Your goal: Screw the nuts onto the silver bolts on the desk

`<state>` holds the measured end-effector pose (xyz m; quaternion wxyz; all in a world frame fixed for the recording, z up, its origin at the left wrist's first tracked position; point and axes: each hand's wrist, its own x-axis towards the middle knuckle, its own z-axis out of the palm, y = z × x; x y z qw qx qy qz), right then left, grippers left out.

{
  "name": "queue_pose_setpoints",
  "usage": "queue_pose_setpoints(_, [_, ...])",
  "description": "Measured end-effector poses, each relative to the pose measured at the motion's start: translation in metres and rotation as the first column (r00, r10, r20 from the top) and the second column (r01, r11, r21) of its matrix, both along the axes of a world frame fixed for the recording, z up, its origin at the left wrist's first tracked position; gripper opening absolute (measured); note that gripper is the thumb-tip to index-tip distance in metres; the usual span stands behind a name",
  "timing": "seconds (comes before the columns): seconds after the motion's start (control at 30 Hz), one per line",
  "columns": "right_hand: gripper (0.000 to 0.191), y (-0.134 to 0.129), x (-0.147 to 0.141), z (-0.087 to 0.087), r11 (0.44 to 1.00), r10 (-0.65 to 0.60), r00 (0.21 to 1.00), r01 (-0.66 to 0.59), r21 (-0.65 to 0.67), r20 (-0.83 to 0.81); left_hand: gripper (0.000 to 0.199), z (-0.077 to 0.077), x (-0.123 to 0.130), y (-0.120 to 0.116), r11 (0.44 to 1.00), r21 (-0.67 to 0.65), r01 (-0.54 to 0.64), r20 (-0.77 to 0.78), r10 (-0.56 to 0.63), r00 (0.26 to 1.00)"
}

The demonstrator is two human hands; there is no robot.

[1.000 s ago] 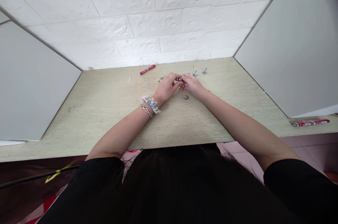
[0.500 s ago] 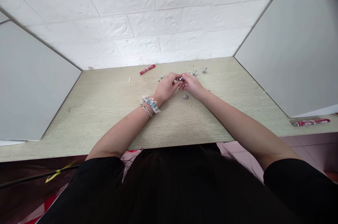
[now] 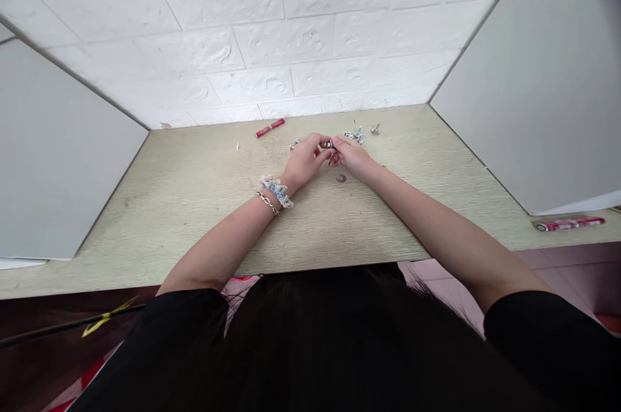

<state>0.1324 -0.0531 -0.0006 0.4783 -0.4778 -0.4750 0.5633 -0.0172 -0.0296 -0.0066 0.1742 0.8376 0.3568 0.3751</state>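
Between my fingertips is a small shiny metal piece (image 3: 327, 145), partly covered by the fingers. My left hand (image 3: 306, 160), with a lace scrunchie (image 3: 276, 191) and a chain bracelet at its wrist, pinches it from the left. From the right, my right hand (image 3: 354, 158) has its thumb and index finger on the same piece. A round, flat metal disc (image 3: 341, 178) lies on the table just below my hands. Several silver bolts (image 3: 358, 134) stand or lie beyond my right hand, and more small metal parts (image 3: 294, 144) are just beyond my left hand.
A red tube (image 3: 270, 128) lies near the white brick wall (image 3: 286, 43). Another red tube (image 3: 570, 224) is at the table's right edge. One more bolt (image 3: 376, 129) stands at the back. Grey panels flank the pale wooden table (image 3: 194, 205) on the left and right.
The fingers of both hands have shifted very slightly around the metal piece, and more of it shows now. The view has moved a little; the things on the table look the same.
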Motion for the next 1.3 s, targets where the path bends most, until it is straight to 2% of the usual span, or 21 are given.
queue_pose_setpoints(0.13, [0.012,-0.001,0.000,0.003,1.000,-0.002,1.000,0.001,-0.017,-0.028,0.014,-0.002,0.000,0.002,1.000,0.007,0.003,-0.013,-0.003,1.000])
queue_pose_setpoints(0.33, [0.018,-0.003,-0.001,0.006,1.000,0.004,0.999,-0.005,-0.012,-0.053,0.017,-0.001,0.000,0.001,0.999,0.028,0.018,-0.042,-0.017,0.999])
queue_pose_setpoints(0.47, [0.011,-0.001,-0.001,0.003,1.000,-0.001,1.000,0.000,-0.022,-0.023,0.017,0.001,0.001,-0.002,1.000,0.023,0.017,-0.046,-0.016,0.999])
queue_pose_setpoints(0.6, [0.026,0.000,-0.002,-0.002,1.000,-0.019,1.000,0.020,0.023,-0.015,0.016,0.002,0.001,-0.002,0.999,0.025,0.020,-0.030,-0.019,0.999])
queue_pose_setpoints(0.73, [0.028,0.001,-0.001,-0.004,1.000,-0.002,1.000,0.002,0.021,-0.008,0.014,0.002,0.001,-0.002,1.000,0.016,0.023,-0.015,-0.022,1.000])
queue_pose_setpoints(0.9, [0.022,0.001,0.001,-0.001,0.998,0.053,0.997,-0.052,0.021,-0.052,0.013,0.002,0.000,-0.002,0.999,0.019,0.027,-0.011,-0.026,1.000])
queue_pose_setpoints(1.0, [0.014,-0.001,0.001,0.005,0.999,0.038,0.997,-0.040,-0.026,-0.068,0.015,0.001,0.000,-0.002,0.999,0.022,0.031,-0.004,-0.031,0.999])
queue_pose_setpoints(1.13, [0.019,-0.002,0.000,0.010,0.998,0.019,0.995,-0.025,-0.062,-0.096,0.017,-0.001,0.001,0.000,0.999,0.022,0.031,0.002,-0.031,1.000])
queue_pose_setpoints(1.3, [0.009,-0.002,0.001,0.005,0.998,0.061,0.996,-0.060,0.017,-0.066,0.015,-0.001,0.001,0.001,0.999,0.042,0.020,-0.015,-0.020,1.000])
